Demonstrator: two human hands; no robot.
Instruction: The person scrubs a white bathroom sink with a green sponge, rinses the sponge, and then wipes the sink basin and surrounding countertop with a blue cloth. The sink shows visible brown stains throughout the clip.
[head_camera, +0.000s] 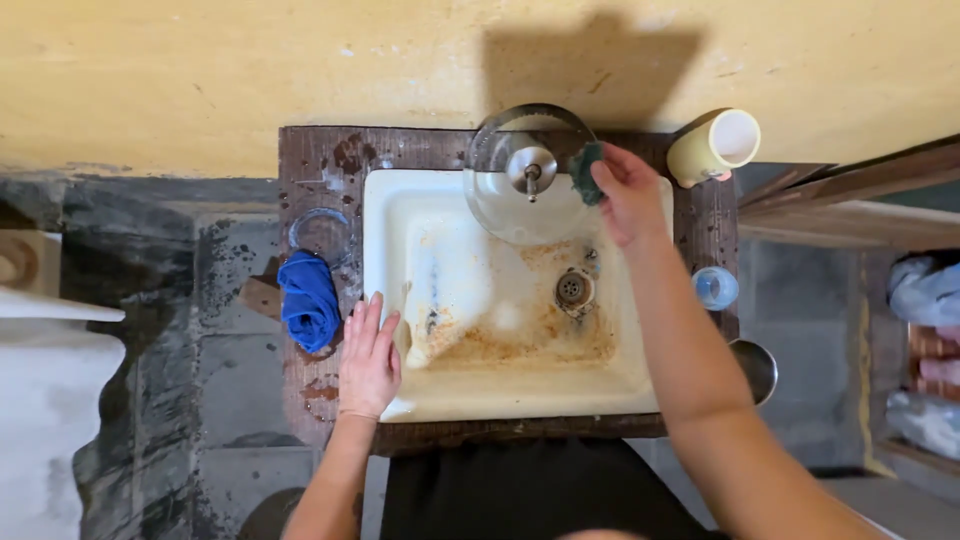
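I look straight down into a stained white sink (410, 215) set in a dark wooden surround. My right hand (628, 198) holds a green scrub sponge (586, 172) against the rim of a clear glass lid (525, 175), which has a metal knob and leans at the sink's back edge. My left hand (368, 355) rests flat, fingers spread, on the sink's left rim, holding nothing. A rusty patch surrounds the drain (573, 289).
A crumpled blue cloth (309, 298) lies on the left of the surround, with a clear glass (322, 232) behind it. A yellow cup (714, 146) lies at the back right, a small blue-capped container (715, 287) and a metal bowl (756, 368) on the right.
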